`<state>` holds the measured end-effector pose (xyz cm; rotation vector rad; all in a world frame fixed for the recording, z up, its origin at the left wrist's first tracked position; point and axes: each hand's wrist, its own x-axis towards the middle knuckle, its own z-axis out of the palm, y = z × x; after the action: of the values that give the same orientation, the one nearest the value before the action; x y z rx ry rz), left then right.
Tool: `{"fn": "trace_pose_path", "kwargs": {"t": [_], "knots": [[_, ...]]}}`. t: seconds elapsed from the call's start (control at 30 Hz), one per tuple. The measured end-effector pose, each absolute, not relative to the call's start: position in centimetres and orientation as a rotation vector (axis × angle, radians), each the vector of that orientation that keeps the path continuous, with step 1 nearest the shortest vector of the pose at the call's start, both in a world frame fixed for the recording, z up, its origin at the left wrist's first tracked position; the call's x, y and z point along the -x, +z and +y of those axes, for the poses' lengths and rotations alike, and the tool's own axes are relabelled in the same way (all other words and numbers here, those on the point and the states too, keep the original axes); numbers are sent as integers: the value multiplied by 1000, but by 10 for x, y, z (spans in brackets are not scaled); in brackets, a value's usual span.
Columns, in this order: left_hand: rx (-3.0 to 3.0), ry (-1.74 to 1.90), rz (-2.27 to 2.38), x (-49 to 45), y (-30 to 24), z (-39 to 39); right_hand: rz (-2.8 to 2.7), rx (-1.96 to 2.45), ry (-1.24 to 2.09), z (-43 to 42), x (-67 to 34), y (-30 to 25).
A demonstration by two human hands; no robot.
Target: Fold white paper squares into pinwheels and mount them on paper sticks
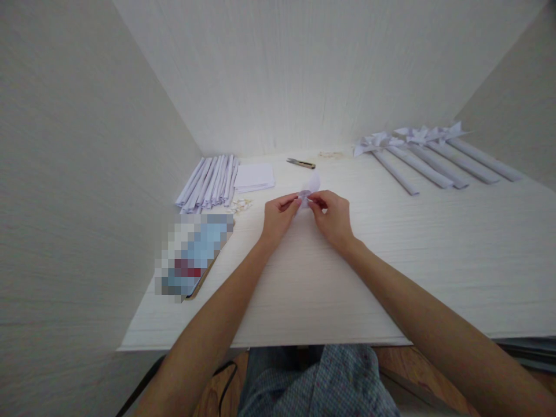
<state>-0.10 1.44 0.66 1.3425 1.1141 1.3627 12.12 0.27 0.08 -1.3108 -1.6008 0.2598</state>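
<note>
A small piece of folded white paper (309,188) is held just above the middle of the white desk (391,278). My left hand (278,217) pinches its left side with thumb and forefinger. My right hand (334,215) pinches its right side the same way. Both hands are closed on the paper and their fingertips almost meet. The lower part of the paper is hidden behind my fingers.
Several rolled white paper sticks (211,180) lie at the back left beside a stack of paper sheets (255,175). A small cutter (301,163) lies near the back wall. Several paper pinwheels on sticks (428,153) lie at the back right. A blurred flat object (193,253) rests at the left.
</note>
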Motion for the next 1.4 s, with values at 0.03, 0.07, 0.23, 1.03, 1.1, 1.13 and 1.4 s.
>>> {"fn": "trace_pose_path", "kwargs": {"t": [0.03,0.07,0.23,1.03,1.1,1.13,1.4], "knots": [[-1330,1360,1134,2,6,15,-1597,1305,264,3,-121,1],[-1314,1356,1141,2,6,16,-1592,1299,267,2,-122,1],[-1225,1344,1075,3,4,18,-1559,1278,275,1,-122,2],[-1264,1311,997,5,5,18,-1599,1346,259,1,-121,3],[-1275,1305,998,5,5,18,-1629,1358,238,0,-120,3],[-1277,1302,997,5,5,17,-1637,1362,229,0,-120,4],[-1282,1289,999,4,7,15,-1650,1354,191,0,-120,3]]}}
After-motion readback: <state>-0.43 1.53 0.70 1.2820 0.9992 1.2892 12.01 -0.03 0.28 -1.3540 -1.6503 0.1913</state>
